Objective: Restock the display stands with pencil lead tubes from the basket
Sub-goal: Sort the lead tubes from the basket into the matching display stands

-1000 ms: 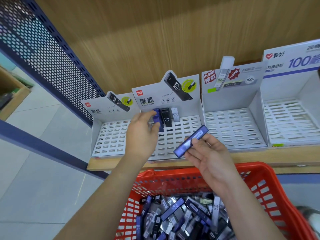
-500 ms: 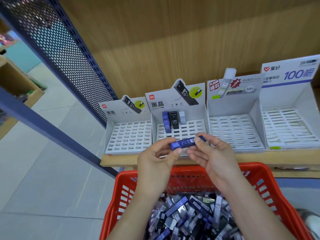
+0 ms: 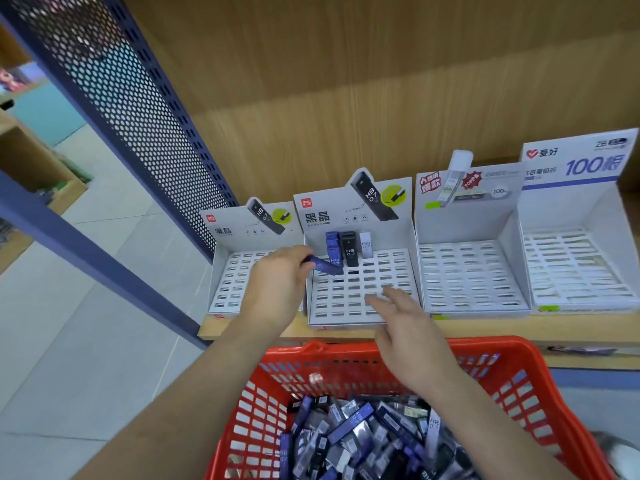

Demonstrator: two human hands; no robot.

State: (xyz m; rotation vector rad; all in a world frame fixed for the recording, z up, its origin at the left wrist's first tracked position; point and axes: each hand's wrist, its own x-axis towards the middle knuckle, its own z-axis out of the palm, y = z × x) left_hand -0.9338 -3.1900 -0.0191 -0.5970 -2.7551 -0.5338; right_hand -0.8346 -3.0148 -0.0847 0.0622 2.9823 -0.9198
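— What has changed since half a second ago?

— Then both hands held the blue tube (image 3: 325, 266) between them above the basket (image 3: 512, 355). Now the left hand (image 3: 277, 282) alone has it and has carried it up over the second stand (image 3: 360, 308). The right hand (image 3: 408, 327) has let go.

— How do the hands lie?

— The left hand's fingers are curled and pinch one end of the blue tube. The right hand holds nothing; its fingers are spread and nearly straight, above the front rows of the second stand.

— And where exactly is the tube?

— It is tilted over the back left slots, its free end just beside the standing tubes (image 3: 349, 249): blue ones, a black one and a white one, upright in the back row. Whether it touches them cannot be told.

— The rest of the stock?

— The loose tubes (image 3: 353, 434) lie heaped in the red basket, which sits below the shelf's front edge.

— What of the surface?

— A pale wooden shelf (image 3: 485, 329) carries four white card stands side by side, each with a slotted tray. The left stand (image 3: 239, 282), the third stand (image 3: 467, 271) and the fourth stand (image 3: 575, 265) show only bare slots.

— And the room?

— A wood-grain back wall (image 3: 346, 98) rises behind the stands. A blue perforated mesh panel (image 3: 131, 98) closes the left end of the shelf, and beyond it a light tiled floor (image 3: 86, 289) runs towards other wooden fixtures, too blurred to make out.
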